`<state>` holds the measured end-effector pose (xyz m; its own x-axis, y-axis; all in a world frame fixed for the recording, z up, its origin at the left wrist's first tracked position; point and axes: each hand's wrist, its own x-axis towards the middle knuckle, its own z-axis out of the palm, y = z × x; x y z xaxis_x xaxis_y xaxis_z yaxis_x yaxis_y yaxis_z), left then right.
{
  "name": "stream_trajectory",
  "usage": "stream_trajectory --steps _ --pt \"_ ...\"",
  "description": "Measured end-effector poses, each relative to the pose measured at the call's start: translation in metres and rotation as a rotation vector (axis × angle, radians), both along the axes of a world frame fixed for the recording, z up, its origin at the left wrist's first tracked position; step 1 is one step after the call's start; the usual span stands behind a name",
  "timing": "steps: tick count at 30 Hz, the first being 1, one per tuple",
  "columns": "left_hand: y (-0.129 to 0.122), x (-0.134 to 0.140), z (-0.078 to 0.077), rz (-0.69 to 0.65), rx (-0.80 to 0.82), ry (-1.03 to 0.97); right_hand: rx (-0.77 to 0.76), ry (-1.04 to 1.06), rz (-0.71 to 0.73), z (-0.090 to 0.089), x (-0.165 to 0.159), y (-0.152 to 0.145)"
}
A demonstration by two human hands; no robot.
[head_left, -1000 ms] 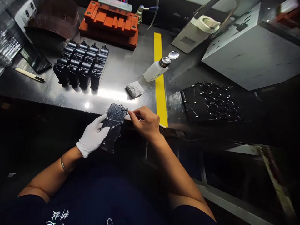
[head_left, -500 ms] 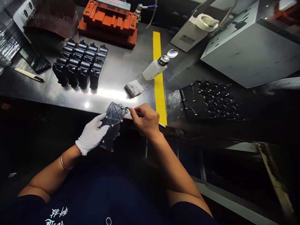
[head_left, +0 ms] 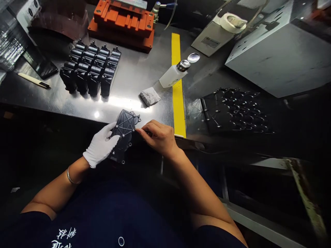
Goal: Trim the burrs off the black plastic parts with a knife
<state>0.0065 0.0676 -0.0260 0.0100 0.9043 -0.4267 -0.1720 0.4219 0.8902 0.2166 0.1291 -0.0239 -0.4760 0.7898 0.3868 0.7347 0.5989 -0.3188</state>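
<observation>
A flat black plastic housing (head_left: 125,124), with crossed ribs and small metal-ringed holes, is tilted just off the bench's front edge. My left hand (head_left: 102,144), in a white glove, grips its left side with the thumb lying over the face. Bare, my right hand (head_left: 160,136) is pinched closed at the housing's right edge, fingertips beside a ringed hole. Something thin and dark shows between these fingers; most of it is hidden by the hand. A pale stick end (head_left: 179,136) shows behind the right hand, and I cannot tell whether it belongs to the held thing.
Black ribbed parts (head_left: 90,69) stand in rows at the left, near a cream-handled tool (head_left: 33,80). An orange fixture (head_left: 122,26) is behind. A folded pad (head_left: 150,96) and white bottle (head_left: 172,75) lie ahead, beside yellow tape (head_left: 179,106). More black parts (head_left: 243,108) sit right.
My right fingertips have moved down the housing's right edge, from its top corner tab to lower along the side. My left hand keeps its grip. The view has shifted slightly.
</observation>
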Motion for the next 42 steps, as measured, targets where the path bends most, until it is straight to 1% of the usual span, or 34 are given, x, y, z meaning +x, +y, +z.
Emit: stream_trajectory --steps 2,5,7,9,12,16,22,27,30,34,38,42 --pt "0.0 0.0 0.001 -0.001 -0.003 0.001 0.026 -0.021 0.0 0.003 0.0 0.001" --pt "0.001 0.0 0.004 0.0 -0.008 0.02 0.046 -0.03 0.04 0.006 0.0 0.002" --pt "0.001 0.0 0.004 -0.003 -0.005 0.028 0.049 -0.04 0.028 0.006 0.0 0.002" --pt "0.001 0.0 0.003 0.0 0.004 0.032 0.034 -0.039 0.001 0.005 0.0 0.001" --pt "0.001 0.0 -0.001 -0.001 0.025 0.056 0.006 0.013 0.006 0.002 0.0 0.001" --pt "-0.001 0.0 -0.007 -0.001 0.049 0.061 -0.006 0.069 -0.033 -0.004 0.0 -0.001" --pt "-0.001 0.001 -0.007 -0.001 0.055 0.061 -0.033 0.121 -0.096 -0.011 -0.001 -0.007" --pt "-0.001 0.001 -0.007 -0.003 0.053 0.075 -0.023 0.165 -0.115 -0.012 -0.001 -0.011" --pt "-0.001 0.002 -0.007 0.006 0.062 0.056 -0.042 0.184 -0.104 -0.012 -0.001 -0.011" --pt "-0.002 0.002 -0.006 0.006 0.061 0.037 -0.037 0.203 -0.131 -0.013 0.0 -0.012" --pt "-0.002 0.002 -0.012 0.011 0.074 0.039 -0.06 0.234 -0.113 -0.014 -0.001 -0.016" --pt "-0.003 0.003 -0.016 0.021 0.078 0.051 -0.029 0.263 -0.175 -0.016 -0.007 -0.027"
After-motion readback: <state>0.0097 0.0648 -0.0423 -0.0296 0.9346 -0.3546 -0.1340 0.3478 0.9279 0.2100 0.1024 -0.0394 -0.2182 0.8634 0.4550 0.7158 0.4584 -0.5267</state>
